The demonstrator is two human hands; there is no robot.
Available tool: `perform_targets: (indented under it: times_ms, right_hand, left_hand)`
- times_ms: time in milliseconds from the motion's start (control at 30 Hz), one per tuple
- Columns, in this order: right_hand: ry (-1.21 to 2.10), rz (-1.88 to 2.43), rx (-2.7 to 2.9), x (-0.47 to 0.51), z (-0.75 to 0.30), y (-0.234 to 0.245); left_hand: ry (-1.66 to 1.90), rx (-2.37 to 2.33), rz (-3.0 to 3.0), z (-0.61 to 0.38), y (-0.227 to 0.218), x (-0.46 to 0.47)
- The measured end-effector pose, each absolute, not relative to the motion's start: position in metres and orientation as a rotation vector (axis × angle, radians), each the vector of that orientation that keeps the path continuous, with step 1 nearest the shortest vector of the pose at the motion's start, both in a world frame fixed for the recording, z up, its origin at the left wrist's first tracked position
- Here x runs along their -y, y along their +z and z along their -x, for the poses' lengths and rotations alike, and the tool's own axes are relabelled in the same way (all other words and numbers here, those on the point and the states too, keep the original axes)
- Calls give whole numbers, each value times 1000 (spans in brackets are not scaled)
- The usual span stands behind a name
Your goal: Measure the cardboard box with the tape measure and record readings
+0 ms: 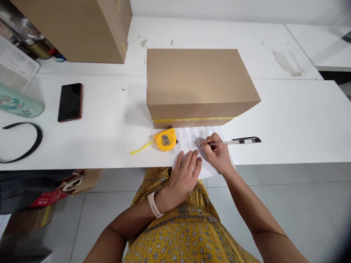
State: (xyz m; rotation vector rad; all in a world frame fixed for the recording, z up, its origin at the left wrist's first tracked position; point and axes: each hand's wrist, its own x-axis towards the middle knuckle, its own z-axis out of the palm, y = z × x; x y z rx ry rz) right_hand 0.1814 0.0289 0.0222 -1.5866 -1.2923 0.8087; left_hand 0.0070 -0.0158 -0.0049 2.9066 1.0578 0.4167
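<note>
A sheet of white paper point(212, 168) with several columns of handwriting lies at the table's front edge and overhangs it a little. My right hand point(218, 153) grips a pen point(233, 141) with a clear barrel and black cap on its end, its tip at the writing. Flat on the lower left of the sheet rests my left hand point(185, 175), fingers stretched out. A yellow tape measure point(165, 139) sits on the sheet's left edge, its yellow strap pointing left. Just behind the paper stands a closed cardboard box point(197, 80), with a yellow strip along its near side.
On the left of the white table point(109, 142) are a phone point(70, 102), a black curved band point(35, 138) and a mint green bottle point(22, 103). A larger cardboard box point(82, 33) stands at the back left. Bags point(74, 182) are below the table.
</note>
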Motion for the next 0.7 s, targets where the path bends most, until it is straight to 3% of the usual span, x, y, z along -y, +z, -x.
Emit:
perform_targets:
  times_ms: [133, 300, 467, 700]
  right_hand:
    - [703, 1591, 1254, -28, -184, 18]
    - [308, 1682, 1110, -26, -230, 6]
    - [-69, 1949, 1496, -28, -313, -1]
    - [-168, 1992, 1667, -37, -357, -13]
  left_hand:
    - [429, -1058, -2918, -7, -3, 15]
    - [447, -1048, -2926, -5, -3, 14]
    - [406, -1024, -2936, -3, -2, 13]
    - [345, -1003, -2897, -2, 9, 14]
